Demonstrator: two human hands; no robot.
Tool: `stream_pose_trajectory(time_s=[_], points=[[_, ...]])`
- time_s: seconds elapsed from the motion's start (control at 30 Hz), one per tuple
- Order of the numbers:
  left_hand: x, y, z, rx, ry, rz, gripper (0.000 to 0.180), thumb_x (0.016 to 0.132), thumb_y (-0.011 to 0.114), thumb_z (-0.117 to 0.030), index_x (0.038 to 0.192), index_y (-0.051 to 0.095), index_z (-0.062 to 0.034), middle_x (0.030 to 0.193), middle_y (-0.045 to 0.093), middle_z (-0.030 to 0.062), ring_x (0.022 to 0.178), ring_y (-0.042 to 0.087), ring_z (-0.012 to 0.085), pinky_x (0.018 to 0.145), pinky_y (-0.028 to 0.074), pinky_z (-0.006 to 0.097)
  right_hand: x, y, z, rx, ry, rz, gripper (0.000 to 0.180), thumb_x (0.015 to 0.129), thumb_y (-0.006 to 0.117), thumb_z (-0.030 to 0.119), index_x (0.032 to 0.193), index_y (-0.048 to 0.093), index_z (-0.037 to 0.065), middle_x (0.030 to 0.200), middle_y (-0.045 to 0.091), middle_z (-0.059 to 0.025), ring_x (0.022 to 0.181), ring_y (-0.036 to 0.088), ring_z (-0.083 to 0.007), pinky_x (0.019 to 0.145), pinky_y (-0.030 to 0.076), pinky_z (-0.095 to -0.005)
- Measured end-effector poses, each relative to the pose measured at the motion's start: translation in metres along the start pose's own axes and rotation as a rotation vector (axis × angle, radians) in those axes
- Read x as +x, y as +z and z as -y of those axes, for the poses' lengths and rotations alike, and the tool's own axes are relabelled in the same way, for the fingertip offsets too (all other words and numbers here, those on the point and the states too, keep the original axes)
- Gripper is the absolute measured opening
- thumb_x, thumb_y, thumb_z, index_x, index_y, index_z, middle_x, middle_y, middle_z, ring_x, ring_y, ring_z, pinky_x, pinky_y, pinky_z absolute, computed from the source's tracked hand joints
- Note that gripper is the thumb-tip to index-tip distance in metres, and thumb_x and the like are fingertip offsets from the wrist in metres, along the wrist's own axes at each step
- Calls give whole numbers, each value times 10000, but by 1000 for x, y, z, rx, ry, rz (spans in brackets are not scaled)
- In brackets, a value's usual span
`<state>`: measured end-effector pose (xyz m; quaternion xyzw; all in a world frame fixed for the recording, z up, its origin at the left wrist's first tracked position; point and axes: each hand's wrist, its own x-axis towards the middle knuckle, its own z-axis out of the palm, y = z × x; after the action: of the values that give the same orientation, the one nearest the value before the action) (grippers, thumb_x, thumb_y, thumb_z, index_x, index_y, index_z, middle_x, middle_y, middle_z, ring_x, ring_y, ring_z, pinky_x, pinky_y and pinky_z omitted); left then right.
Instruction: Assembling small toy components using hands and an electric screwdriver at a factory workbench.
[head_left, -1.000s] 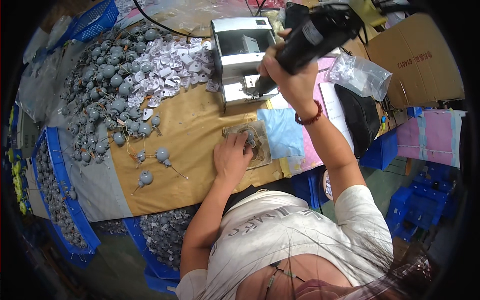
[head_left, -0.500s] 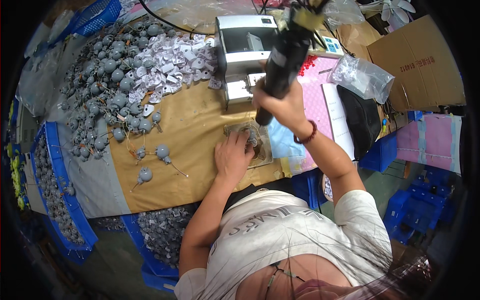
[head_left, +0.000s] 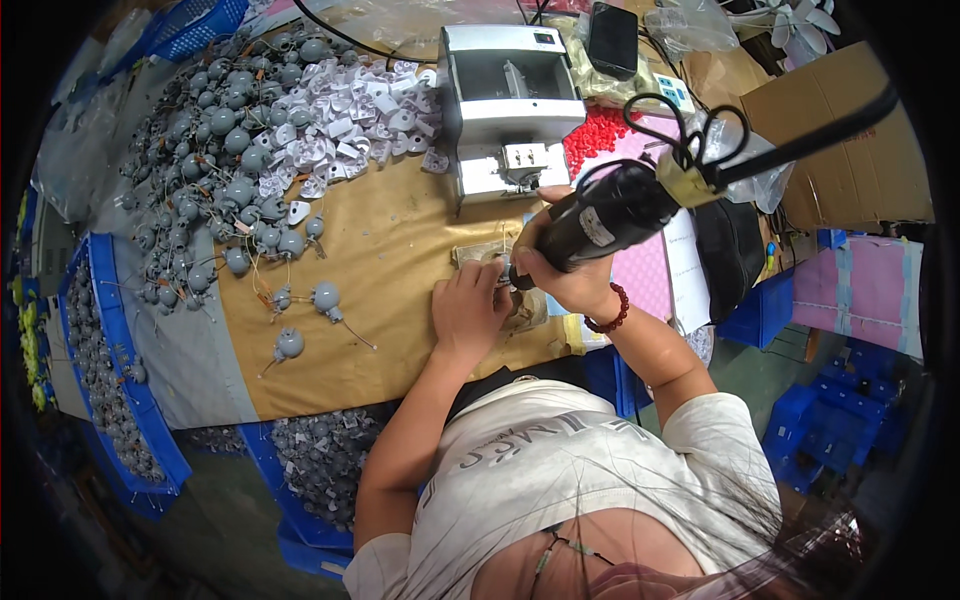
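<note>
My right hand (head_left: 572, 285) is wrapped around a black electric screwdriver (head_left: 605, 220). The tool leans, its cord end up to the right and its lower end beside the fingertips of my left hand (head_left: 468, 308). Those left fingers are closed on a small grey part (head_left: 504, 275), mostly hidden by the fingers and the tool. Beneath it lies a flat fixture plate (head_left: 530, 318) on the brown-covered table (head_left: 370, 260). Three grey balls, one a round grey ball with a wire (head_left: 326, 297), lie apart to the left of my left hand.
A box-shaped white and black machine (head_left: 512, 110) stands beyond my hands. Heaps of grey balls with wires (head_left: 235, 140) and white plastic pieces (head_left: 350, 120) cover the far left. Red small parts (head_left: 597, 135), a phone (head_left: 612, 42) and a black pouch (head_left: 727, 255) lie right.
The screwdriver has come down toward my left fingertips and swung over, its cord end now leaning right. My left hand stays nearly in place over the plate.
</note>
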<state>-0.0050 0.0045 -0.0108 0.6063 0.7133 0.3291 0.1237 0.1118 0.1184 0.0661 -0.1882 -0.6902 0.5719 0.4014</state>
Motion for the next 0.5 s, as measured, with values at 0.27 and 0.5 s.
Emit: stream_pose_trajectory(time_s=[0.27,0.5], points=[[-1,2,2,-12,11,-19,424,741,743,-142,1147,625,-172,940,597,17,841,639,224,698,428,395,-4,-3,0,-102,-8,97,640,852,597,-146,1395,343,75,810,608,-105,698,623,-179,679,527,-326],[0,-5,4,-101,22,29,452,729,756,-131,1159,622,-159,954,599,29,860,637,238,707,425,401,-28,-8,-3,47,-128,216,622,830,629,-125,1328,381,153,889,587,-108,756,597,-233,727,533,-398]])
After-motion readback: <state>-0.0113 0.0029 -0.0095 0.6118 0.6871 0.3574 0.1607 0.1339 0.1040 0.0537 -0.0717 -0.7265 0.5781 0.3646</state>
